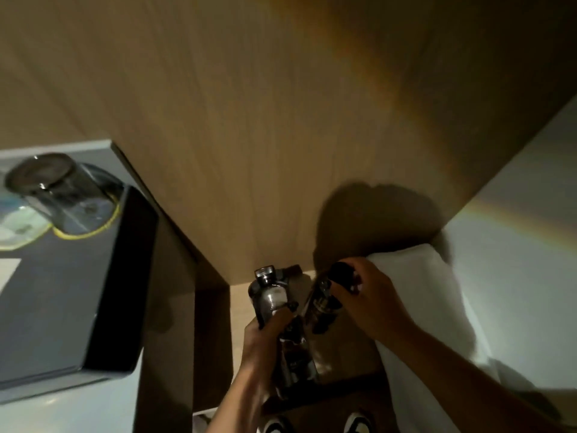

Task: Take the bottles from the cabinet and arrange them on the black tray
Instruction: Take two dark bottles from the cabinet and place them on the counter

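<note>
Reaching down into the open wooden cabinet point(218, 323), both hands are occupied at the lower middle of the head view. The left hand point(262, 342) grips a dark glass bottle with a pale label point(271, 295) round its lower body, neck and cap pointing up and away from the person. The right hand point(368, 295) curls over the black cap of a second dark bottle point(321, 301), just beside the first; whether the two bottles touch cannot be told. Both long axes run roughly upright, leaning slightly toward each other.

Farther off, up and to the left, lies the black rectangular tray point(125, 276) on a tabletop, carrying an overturned clear glass tumbler point(62, 189) on a yellow-rimmed coaster point(93, 229). The coming move is therefore judged a lift and a leftward carry, and the left hand is nearer the tray.
</note>
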